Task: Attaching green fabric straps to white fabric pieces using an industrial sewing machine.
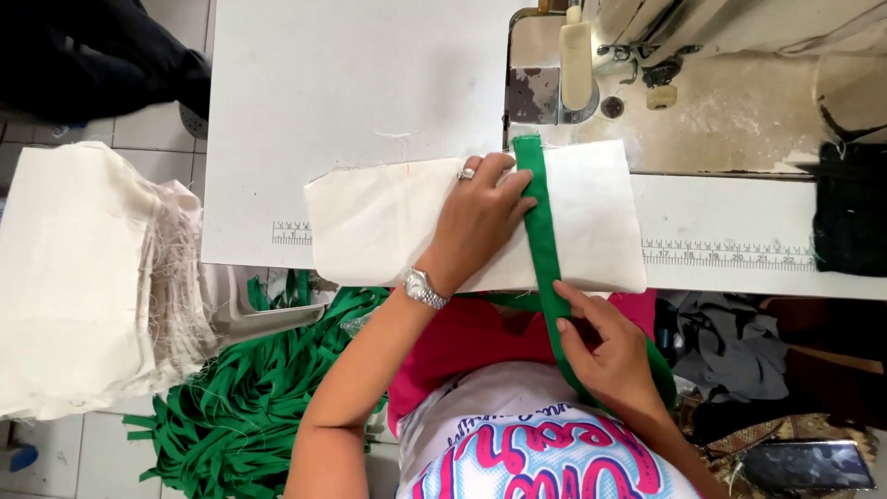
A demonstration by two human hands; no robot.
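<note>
Landmark: sewing machine (pixel 647 65) at the far edge of the white table (pixel 351 83).

Cream fabric piece (pixel 388 231) lies flat on the table directly in front of the machine, its near edge at the table's front edge. A green strap (pixel 540 222) crosses it from the machine's presser-foot area toward the person, then runs off the table edge.

Left hand (pixel 476 217): palm down on the cream fabric just left of the strap, fingers extended and slightly spread, fingertips touching the strap's left edge. Ring on one finger; wristwatch (pixel 423 288) on the wrist.

Right hand (pixel 605 356): below the table edge, nearer the person than the machine, thumb and fingers pinching the strap.

Further left of the machine, off the table: a stack of cream fabric (pixel 74 277) and a heap of green straps (pixel 259 397). A phone (pixel 808 465) lies at lower right.
</note>
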